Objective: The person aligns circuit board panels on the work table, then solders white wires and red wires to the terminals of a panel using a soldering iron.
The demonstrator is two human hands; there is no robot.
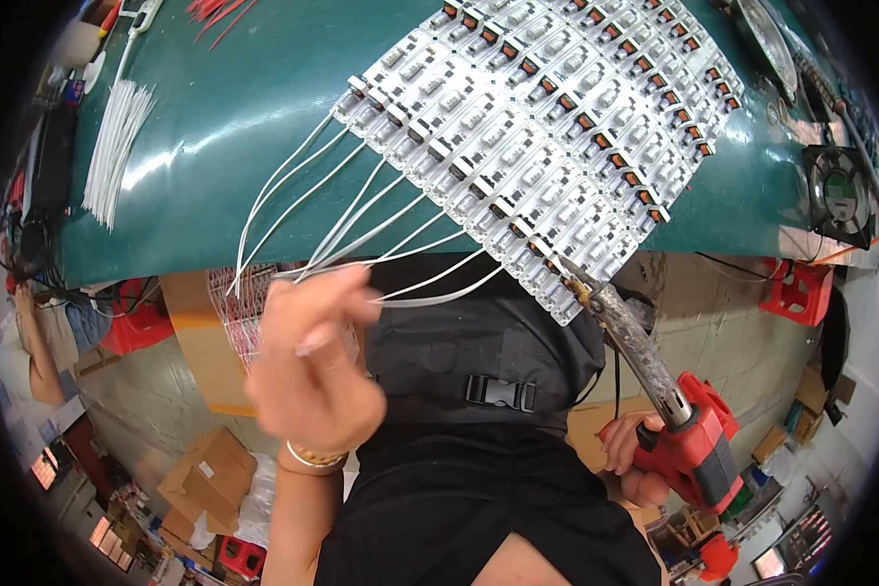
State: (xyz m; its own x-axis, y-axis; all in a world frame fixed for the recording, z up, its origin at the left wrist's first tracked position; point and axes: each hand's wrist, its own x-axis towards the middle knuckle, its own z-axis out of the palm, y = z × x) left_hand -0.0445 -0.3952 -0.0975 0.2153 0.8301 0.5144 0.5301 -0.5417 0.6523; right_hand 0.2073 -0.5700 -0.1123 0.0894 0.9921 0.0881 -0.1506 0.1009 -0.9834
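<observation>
A panel of white circuit boards with small silver and orange-and-black parts lies on the green table, its near corner jutting past the edge. From its left side hang several white wires. My left hand, somewhat blurred, is curled closed among their lower ends, a white wire running into its fingers; the fingertips are partly hidden. My right hand is wrapped round the handle of a red soldering gun. Its dark metal barrel slants up to the panel's near edge, where the tip is at or very near the pads.
On the green table lie a bundle of white wires and some red wires. A black fan stands at the right edge. Below are a red stool, a cardboard box and a black bag with a buckle.
</observation>
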